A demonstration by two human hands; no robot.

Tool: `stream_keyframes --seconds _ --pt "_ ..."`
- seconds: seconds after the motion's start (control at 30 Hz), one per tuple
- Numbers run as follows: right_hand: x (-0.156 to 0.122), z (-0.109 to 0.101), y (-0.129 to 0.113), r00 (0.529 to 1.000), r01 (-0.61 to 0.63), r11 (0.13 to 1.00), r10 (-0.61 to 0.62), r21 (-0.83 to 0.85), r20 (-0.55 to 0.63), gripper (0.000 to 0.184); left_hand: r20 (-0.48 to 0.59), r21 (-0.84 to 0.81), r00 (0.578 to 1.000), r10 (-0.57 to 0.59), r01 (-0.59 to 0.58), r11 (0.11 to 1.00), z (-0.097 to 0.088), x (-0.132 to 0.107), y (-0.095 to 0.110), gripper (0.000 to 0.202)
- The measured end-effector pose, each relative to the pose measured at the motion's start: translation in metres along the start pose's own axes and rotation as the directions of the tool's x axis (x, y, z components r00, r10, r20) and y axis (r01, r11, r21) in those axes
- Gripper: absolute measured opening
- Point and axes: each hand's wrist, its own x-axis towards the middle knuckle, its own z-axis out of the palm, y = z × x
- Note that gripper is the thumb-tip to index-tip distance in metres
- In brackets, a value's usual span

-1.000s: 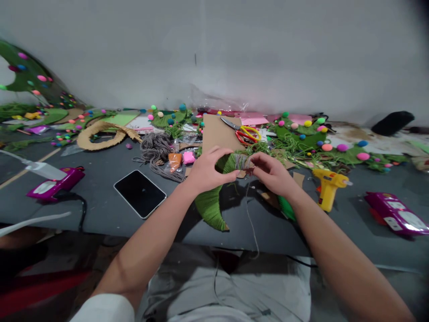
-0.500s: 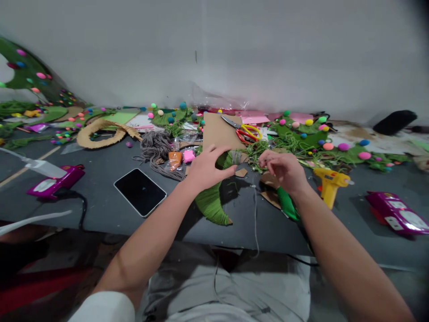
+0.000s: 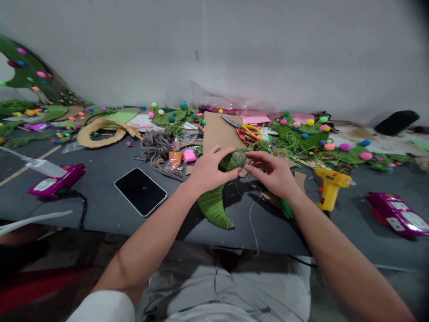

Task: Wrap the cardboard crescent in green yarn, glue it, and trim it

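A cardboard crescent wound in green yarn (image 3: 214,206) is held by my left hand (image 3: 211,172), its fingers and thumb closed around the upper part. Grey yarn (image 3: 240,159) is wrapped near the crescent's upper end. My right hand (image 3: 273,172) is at that end, thumb and fingers pinched together around the grey yarn; the fingertips partly hide the strand. A loose grey tail of yarn (image 3: 252,219) trails down over the table edge. Bare cardboard shows at the lower tip of the crescent. Under my right forearm lies a green object (image 3: 286,209), mostly covered.
A phone (image 3: 140,191) and a grey yarn heap (image 3: 156,147) lie left. Scissors (image 3: 244,129) rest on cardboard (image 3: 217,127) behind. To the right are a yellow glue gun (image 3: 330,188) and a purple power strip (image 3: 398,213); another purple strip (image 3: 55,181) sits left.
My right hand has moved left and inward to the crescent's upper end, meeting the grey yarn there. The trailing yarn has shifted. My left hand keeps its hold.
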Motion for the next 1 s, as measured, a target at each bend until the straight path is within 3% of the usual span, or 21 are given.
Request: stream_keyframes --seconds 0.33,0.83,1.0 --pt "-0.0028 0.0060 -0.0047 0.999 -0.021 0.999 0.022 0.030 -0.040 0.034 0.000 -0.016 0.999 0.039 -0.039 0.999 0.0030 -0.0007 -0.0006 0.055" --pt "-0.0034 0.0052 -0.0046 0.991 0.126 0.990 -0.123 -0.064 0.050 0.035 0.046 0.030 0.993 0.107 -0.108 0.994 0.0018 0.0002 -0.0025 0.057" --pt "0.0015 0.0012 -0.0021 0.997 0.045 0.999 -0.044 -0.019 0.069 0.039 0.028 -0.027 0.997 0.068 -0.068 0.997 0.0044 0.0039 -0.0021 0.055"
